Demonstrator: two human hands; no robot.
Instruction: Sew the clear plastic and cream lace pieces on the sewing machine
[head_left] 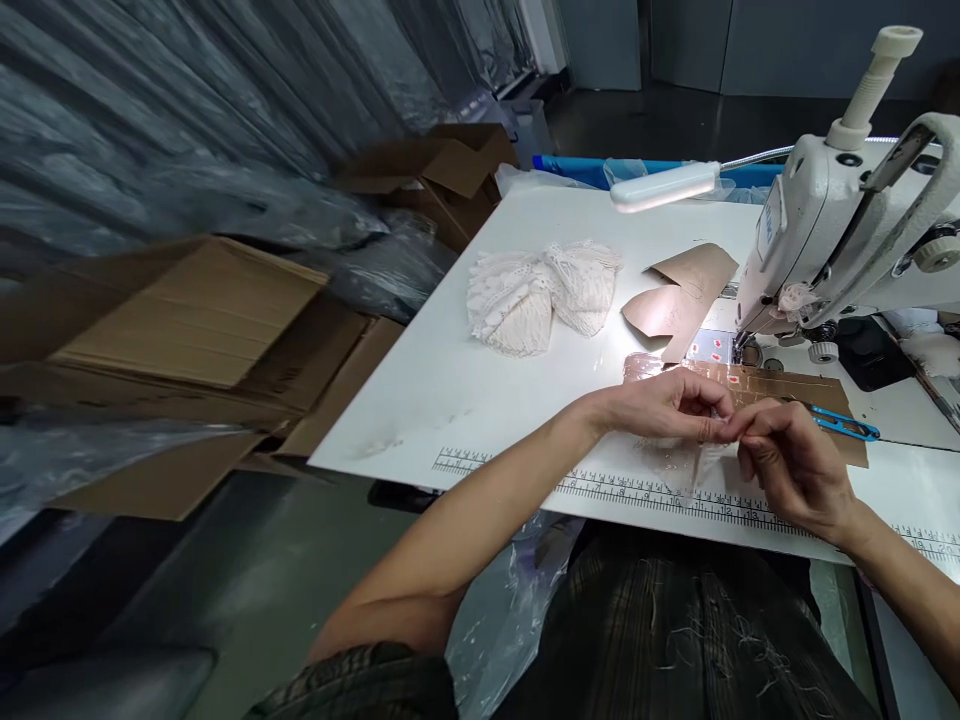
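Note:
My left hand [667, 405] and my right hand [802, 465] meet above the front of the white sewing table [390, 400]. Both are closed, thumbs and fingertips pinched together at one spot; what lies between them is too small to make out. Below the fingers, a thin see-through piece [686, 468] lies over the table, its kind unclear. Beside my right hand are blue thread snips [844, 423] on a brown cardboard strip [814, 388]. Beyond my hands stands a white sewing machine [795, 230], with a brown paper pattern [686, 290] to its left.
Gathered cream lace pieces [544, 295] lie on the table's left half. A ruler strip [622, 492] runs along the front edge. A white lamp [664, 187] reaches over the back. Open cardboard boxes [187, 310] and clear plastic stand left of the table.

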